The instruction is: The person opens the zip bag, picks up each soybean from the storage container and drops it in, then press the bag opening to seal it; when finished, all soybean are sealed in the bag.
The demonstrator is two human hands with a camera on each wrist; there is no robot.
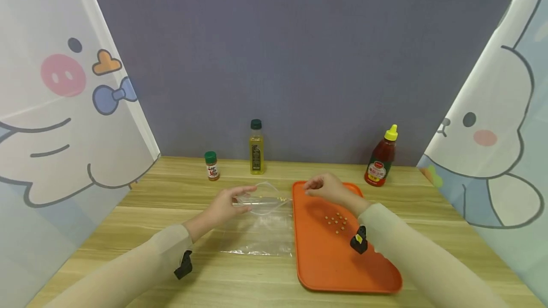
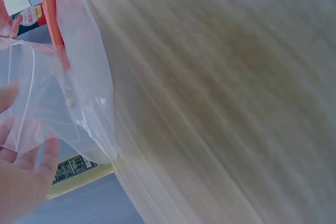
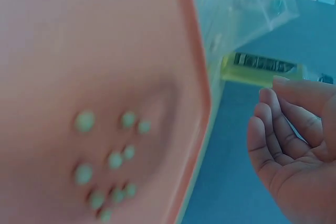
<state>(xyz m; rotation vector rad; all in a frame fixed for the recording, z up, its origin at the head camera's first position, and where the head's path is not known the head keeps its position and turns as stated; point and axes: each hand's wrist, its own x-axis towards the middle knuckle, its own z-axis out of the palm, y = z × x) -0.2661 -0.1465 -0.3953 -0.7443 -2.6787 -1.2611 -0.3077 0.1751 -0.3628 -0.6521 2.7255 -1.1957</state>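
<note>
1. Pellets [image 1: 336, 221], in the head view, are spread on the tray [image 1: 329, 265], nearer the right hand [image 1: 327, 188]; the bag [image 1: 265, 232] is laid left of the tray.
2. Left wrist: the bag's mouth is gripped by the left hand [image 2: 23, 182].
3. Right wrist: fingers are loosely curved, nothing seen held.

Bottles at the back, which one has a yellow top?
The red bottle, near the far right corner of the orange tray. The oil bottle and little shaker are topped in green instead.

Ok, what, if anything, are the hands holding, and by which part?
The left hand holds the clear bag by its open mouth; can't tell for the right hand.
</note>
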